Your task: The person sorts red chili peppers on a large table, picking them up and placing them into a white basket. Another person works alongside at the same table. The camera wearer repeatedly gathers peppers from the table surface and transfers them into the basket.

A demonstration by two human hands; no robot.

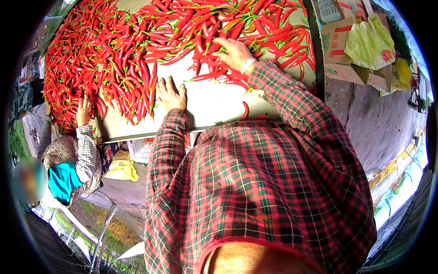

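Observation:
Red chili peppers [126, 68] with green stems are spread thickly over a pale tabletop [219, 102]. My left hand [171, 95] lies with fingers apart at the edge of the pile, beside some upright-pointing peppers, and holds nothing that I can see. Farther right, my right hand [235, 54] reaches into the peppers, its fingers bent over a few of them; whether it grips any is hidden. A white band circles the right wrist. A single curved pepper [245, 110] rests near the table's front edge.
At the left a co-worker's hand [83, 111] touches the same pile. Cardboard boxes [338, 41] and a pale green plastic bag [370, 42] stand beyond the table's dark right edge. Below the table are a white plastic crate [139, 150] and a yellow bag [122, 166].

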